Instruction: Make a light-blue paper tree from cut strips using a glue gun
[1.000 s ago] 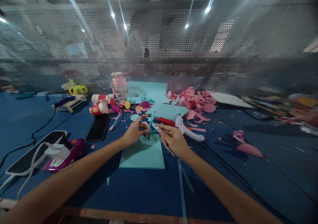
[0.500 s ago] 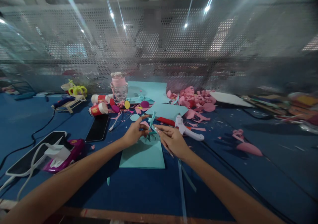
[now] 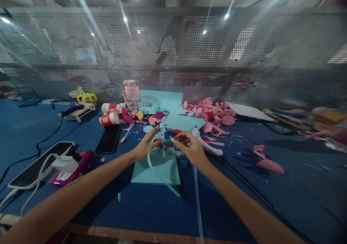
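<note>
My left hand [image 3: 148,143] pinches a small light-blue paper piece [image 3: 163,125] made of narrow twisted strips, held upright above the sheet. From it a long light-blue paper strip [image 3: 150,164] curls down past the sheet's front edge. My right hand [image 3: 192,148], fingers closed, pinches a short darker teal piece [image 3: 167,141] that reaches across to the left fingers; its exact kind is unclear. Beneath both hands lies a light-blue paper sheet [image 3: 155,173]. A white glue gun [image 3: 207,146] rests just right of my right hand, and a red-handled tool [image 3: 176,131] lies behind the fingers.
Pink paper scraps [image 3: 214,110] are heaped at the back right. A clear bottle with a pink top [image 3: 132,96] and red-and-white paper cups [image 3: 110,119] stand or lie back left. A phone [image 3: 107,139] and a purple power strip [image 3: 85,164] are at left. Cables cross both sides.
The long light-blue strip now hangs in front of my left hand, across the sheet; before, it trailed below my right hand. My right hand has shifted slightly and the teal piece shows between the hands.
</note>
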Available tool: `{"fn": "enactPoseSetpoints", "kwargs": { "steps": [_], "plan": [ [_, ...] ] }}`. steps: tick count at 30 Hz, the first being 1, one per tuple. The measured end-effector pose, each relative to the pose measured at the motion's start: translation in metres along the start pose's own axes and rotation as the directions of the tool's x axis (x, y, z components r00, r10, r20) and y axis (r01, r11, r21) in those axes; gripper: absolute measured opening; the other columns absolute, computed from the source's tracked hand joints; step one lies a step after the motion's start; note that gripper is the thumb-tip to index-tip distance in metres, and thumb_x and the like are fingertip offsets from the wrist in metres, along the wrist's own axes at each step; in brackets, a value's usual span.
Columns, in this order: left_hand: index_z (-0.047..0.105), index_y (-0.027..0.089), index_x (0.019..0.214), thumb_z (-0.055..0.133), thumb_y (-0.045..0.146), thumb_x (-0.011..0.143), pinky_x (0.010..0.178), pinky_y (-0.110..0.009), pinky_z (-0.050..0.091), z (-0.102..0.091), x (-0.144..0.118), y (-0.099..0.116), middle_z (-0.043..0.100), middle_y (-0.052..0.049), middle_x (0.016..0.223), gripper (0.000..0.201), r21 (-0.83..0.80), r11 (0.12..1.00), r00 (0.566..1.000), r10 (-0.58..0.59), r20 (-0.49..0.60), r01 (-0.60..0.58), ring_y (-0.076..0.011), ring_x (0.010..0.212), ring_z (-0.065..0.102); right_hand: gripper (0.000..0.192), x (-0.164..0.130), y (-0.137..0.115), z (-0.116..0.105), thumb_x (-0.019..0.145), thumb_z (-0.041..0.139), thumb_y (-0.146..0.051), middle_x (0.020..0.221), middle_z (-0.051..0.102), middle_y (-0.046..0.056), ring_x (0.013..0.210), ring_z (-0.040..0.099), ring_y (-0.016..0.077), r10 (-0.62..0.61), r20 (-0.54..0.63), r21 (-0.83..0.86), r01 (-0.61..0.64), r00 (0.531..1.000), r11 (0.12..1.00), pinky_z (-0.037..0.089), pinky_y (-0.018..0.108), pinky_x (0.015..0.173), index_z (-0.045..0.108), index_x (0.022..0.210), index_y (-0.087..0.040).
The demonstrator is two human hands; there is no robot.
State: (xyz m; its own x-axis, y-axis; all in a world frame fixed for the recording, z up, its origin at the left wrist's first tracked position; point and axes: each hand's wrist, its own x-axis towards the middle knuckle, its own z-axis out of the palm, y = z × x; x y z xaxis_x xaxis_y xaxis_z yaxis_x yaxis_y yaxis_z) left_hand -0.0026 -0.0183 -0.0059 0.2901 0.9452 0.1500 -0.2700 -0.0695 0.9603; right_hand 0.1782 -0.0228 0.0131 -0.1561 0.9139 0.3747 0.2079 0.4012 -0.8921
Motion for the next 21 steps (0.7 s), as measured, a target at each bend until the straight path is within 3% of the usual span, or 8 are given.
{"fn": "enactPoseSetpoints", "kwargs": {
  "steps": [4,8,15,18,21],
  "plan": [
    [0.031,0.019,0.128,0.071,0.026,0.062,0.062,-0.026,0.047,0.006,-0.003,0.005,0.061,0.001,0.069,0.077,0.046,0.998,0.997,-0.049,0.064,0.046,-0.0133,0.063,0.059,0.035,0.001,0.002,0.007,0.065,0.066,-0.039,0.091,0.061,0.006,0.076,0.055,0.0142,0.064,0.106,0.105,-0.076,0.992,0.992,0.045,0.025,0.062,0.061,0.090,-0.016],
    [0.026,0.019,0.133,0.069,0.020,0.065,0.056,-0.022,0.045,0.009,-0.003,0.003,0.059,0.002,0.064,0.081,0.092,0.995,0.994,-0.038,0.101,0.029,-0.0096,0.055,0.055,0.029,-0.002,-0.001,0.012,0.062,0.068,-0.037,0.076,0.063,0.003,0.069,0.057,0.0141,0.183,0.199,0.162,-0.216,0.963,0.963,0.045,0.027,0.065,0.065,0.079,-0.013],
    [0.018,0.019,0.136,0.073,0.019,0.059,0.062,-0.025,0.047,0.012,-0.004,0.004,0.062,0.001,0.066,0.095,0.021,0.996,0.981,-0.084,0.178,0.081,-0.0129,0.060,0.060,0.024,-0.005,0.001,0.016,0.055,0.073,-0.035,0.078,0.066,0.004,0.068,0.060,0.0150,0.245,0.077,0.275,-0.257,0.966,0.926,0.047,0.027,0.062,0.067,0.067,-0.015],
    [0.028,0.020,0.132,0.076,0.023,0.056,0.064,-0.026,0.047,0.003,-0.003,0.011,0.065,-0.004,0.072,0.091,0.067,0.995,0.965,-0.092,0.247,0.078,-0.0151,0.065,0.062,0.028,-0.004,0.001,0.013,0.057,0.071,-0.040,0.074,0.067,0.004,0.067,0.061,0.0164,0.249,0.011,0.307,-0.240,0.969,0.921,0.049,0.030,0.065,0.067,0.071,-0.016],
    [0.042,0.015,0.124,0.081,0.034,0.044,0.068,-0.031,0.047,-0.010,0.000,0.022,0.066,-0.011,0.083,0.091,0.110,0.989,0.914,-0.132,0.383,0.097,-0.0204,0.074,0.063,0.034,-0.004,-0.002,0.008,0.058,0.070,-0.043,0.073,0.067,0.004,0.063,0.062,0.0178,0.311,0.010,0.392,-0.290,0.950,0.873,0.051,0.032,0.062,0.063,0.078,-0.017]
  ]
}}
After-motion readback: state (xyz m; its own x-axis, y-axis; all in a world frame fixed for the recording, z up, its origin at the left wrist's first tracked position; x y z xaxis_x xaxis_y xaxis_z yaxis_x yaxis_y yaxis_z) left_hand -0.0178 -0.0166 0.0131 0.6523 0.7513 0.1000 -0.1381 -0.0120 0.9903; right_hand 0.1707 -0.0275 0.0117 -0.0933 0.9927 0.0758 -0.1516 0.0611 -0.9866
